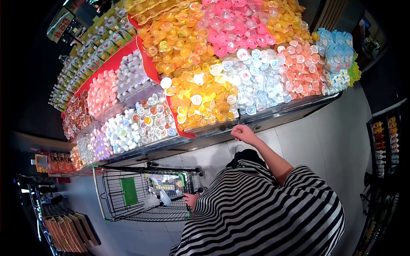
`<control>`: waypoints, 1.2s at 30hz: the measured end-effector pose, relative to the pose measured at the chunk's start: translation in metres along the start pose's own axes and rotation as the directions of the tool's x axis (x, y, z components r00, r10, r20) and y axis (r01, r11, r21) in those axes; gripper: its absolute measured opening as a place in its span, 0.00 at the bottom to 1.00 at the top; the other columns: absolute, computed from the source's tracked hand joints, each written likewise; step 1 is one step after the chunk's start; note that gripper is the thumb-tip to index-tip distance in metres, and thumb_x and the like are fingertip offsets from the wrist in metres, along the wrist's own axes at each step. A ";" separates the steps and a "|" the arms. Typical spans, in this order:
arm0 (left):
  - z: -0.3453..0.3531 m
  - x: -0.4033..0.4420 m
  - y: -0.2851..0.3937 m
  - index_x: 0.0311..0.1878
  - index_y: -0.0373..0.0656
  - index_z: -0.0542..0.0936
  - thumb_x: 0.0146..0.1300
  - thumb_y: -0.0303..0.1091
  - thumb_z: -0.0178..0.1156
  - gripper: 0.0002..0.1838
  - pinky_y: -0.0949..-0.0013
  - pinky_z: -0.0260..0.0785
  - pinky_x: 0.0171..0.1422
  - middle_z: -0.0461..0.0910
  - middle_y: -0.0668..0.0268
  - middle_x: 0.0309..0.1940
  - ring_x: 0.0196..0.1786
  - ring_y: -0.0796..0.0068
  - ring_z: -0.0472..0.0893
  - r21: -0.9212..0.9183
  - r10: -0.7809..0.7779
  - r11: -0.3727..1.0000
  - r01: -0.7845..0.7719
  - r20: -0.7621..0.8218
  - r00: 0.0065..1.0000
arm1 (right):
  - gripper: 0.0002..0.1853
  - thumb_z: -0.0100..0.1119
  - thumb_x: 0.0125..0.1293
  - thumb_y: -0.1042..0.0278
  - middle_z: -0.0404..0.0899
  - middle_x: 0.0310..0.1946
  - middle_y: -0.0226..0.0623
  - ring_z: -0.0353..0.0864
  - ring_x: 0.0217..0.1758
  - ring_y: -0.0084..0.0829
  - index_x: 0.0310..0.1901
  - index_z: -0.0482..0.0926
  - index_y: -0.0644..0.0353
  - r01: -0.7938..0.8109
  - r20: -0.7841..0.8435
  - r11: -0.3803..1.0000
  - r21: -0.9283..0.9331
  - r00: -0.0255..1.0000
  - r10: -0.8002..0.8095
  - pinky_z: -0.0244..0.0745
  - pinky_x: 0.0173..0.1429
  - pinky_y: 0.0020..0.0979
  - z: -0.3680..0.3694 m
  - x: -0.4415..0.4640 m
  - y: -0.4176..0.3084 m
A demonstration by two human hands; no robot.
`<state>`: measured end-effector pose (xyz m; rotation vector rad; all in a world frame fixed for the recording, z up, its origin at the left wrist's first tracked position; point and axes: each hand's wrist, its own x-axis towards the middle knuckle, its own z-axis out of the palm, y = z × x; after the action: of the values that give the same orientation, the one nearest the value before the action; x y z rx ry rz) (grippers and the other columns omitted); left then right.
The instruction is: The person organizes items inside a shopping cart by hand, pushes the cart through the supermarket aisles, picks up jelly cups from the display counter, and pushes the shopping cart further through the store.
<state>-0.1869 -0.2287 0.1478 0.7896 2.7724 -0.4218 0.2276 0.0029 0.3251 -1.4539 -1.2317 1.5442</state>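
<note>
Striped shirt [265, 213] faces the display [213, 135]; right hand [244, 134], fingers folded, near its edge. Left hand [191, 201] touches the cart [129, 191] alongside it, finger grip unclear. Cup labels [196, 99] unreadable.

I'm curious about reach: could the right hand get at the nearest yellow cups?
Probably yes: the right hand is close by, and only the counter rim seems to lie before the yellow cups.

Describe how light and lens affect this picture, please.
Head view: fisheye-like distortion, black corners, the black-and-white striped shirt looming large; head view: bright light on the pale, round-lidded plastic cups, while the black wire shopping cart with a green panel sits dimmer.
</note>
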 end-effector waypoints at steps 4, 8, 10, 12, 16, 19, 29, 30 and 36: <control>-0.031 0.003 0.024 0.76 0.36 0.47 0.51 0.54 0.70 0.59 0.45 0.60 0.72 0.53 0.39 0.73 0.72 0.38 0.61 -0.020 0.036 0.999 -0.032 0.261 0.965 | 0.12 0.63 0.68 0.60 0.79 0.21 0.25 0.76 0.23 0.14 0.32 0.81 0.61 0.049 0.075 0.999 0.002 0.996 -0.049 0.67 0.30 0.20 -0.035 0.009 -0.067; -0.004 0.032 0.031 0.78 0.38 0.40 0.54 0.57 0.67 0.61 0.44 0.52 0.77 0.46 0.38 0.76 0.75 0.33 0.54 -0.041 0.046 0.999 -0.034 0.319 0.947 | 0.09 0.65 0.65 0.64 0.79 0.22 0.25 0.75 0.24 0.14 0.35 0.82 0.62 0.180 -0.074 0.978 -0.105 0.979 -0.188 0.68 0.31 0.20 -0.086 0.026 -0.113; -0.011 0.032 0.033 0.79 0.41 0.40 0.54 0.57 0.66 0.60 0.44 0.49 0.78 0.45 0.39 0.77 0.76 0.34 0.53 -0.074 0.059 0.997 -0.036 0.327 0.943 | 0.09 0.67 0.63 0.65 0.78 0.20 0.25 0.74 0.23 0.15 0.40 0.81 0.61 0.228 -0.249 0.953 -0.198 0.929 -0.274 0.69 0.30 0.21 -0.112 0.038 -0.134; -0.013 0.026 0.041 0.80 0.48 0.40 0.55 0.57 0.66 0.58 0.42 0.47 0.78 0.44 0.40 0.77 0.78 0.41 0.50 -0.049 -0.038 0.997 0.054 0.297 0.954 | 0.11 0.68 0.62 0.66 0.77 0.18 0.26 0.74 0.22 0.17 0.43 0.80 0.60 0.266 -0.363 0.945 -0.188 0.875 -0.319 0.69 0.30 0.23 -0.136 0.053 -0.151; -0.041 0.003 0.058 0.80 0.51 0.42 0.55 0.55 0.68 0.58 0.39 0.43 0.79 0.41 0.41 0.79 0.82 0.46 0.39 -0.089 -0.088 0.990 0.106 0.189 0.978 | 0.14 0.68 0.61 0.68 0.76 0.17 0.29 0.73 0.20 0.20 0.47 0.78 0.59 0.283 -0.443 0.832 -0.476 0.741 -0.505 0.68 0.28 0.27 -0.180 0.078 -0.174; -0.044 0.013 0.047 0.79 0.44 0.47 0.53 0.52 0.69 0.57 0.44 0.47 0.79 0.40 0.40 0.79 0.81 0.39 0.39 -0.312 0.128 0.950 0.005 0.403 0.906 | 0.14 0.67 0.61 0.68 0.76 0.17 0.31 0.73 0.20 0.22 0.47 0.78 0.59 0.282 -0.458 0.867 -0.411 0.758 -0.464 0.67 0.28 0.29 -0.195 0.086 -0.185; -0.045 0.012 0.041 0.75 0.39 0.62 0.47 0.56 0.69 0.54 0.57 0.42 0.83 0.48 0.35 0.76 0.82 0.42 0.36 -0.438 0.340 0.885 -0.155 0.381 0.860 | 0.11 0.52 0.75 0.66 0.72 0.21 0.24 0.68 0.25 0.13 0.45 0.83 0.61 0.296 -0.190 0.947 -0.121 0.930 -0.315 0.60 0.30 0.20 -0.139 0.053 -0.172; -0.058 0.005 0.046 0.75 0.35 0.59 0.48 0.57 0.68 0.55 0.58 0.34 0.84 0.48 0.34 0.76 0.81 0.41 0.26 -0.477 0.345 0.872 -0.110 0.438 0.830 | 0.10 0.52 0.75 0.67 0.73 0.22 0.24 0.68 0.26 0.13 0.45 0.83 0.61 0.258 -0.160 0.962 -0.086 0.950 -0.269 0.60 0.30 0.19 -0.135 0.047 -0.173; -0.073 -0.004 0.073 0.66 0.40 0.75 0.50 0.67 0.60 0.47 0.42 0.02 0.75 0.70 0.38 0.65 0.80 0.41 0.47 -0.315 0.417 0.902 -0.295 0.464 0.781 | 0.08 0.57 0.70 0.75 0.72 0.22 0.22 0.70 0.26 0.14 0.47 0.82 0.63 0.374 -0.095 0.927 -0.017 0.922 -0.374 0.64 0.32 0.18 -0.117 0.022 -0.201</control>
<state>-0.1536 -0.1467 0.2017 0.9525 2.0553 -0.1972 0.3132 0.1104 0.5139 -1.1904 -1.3571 1.2017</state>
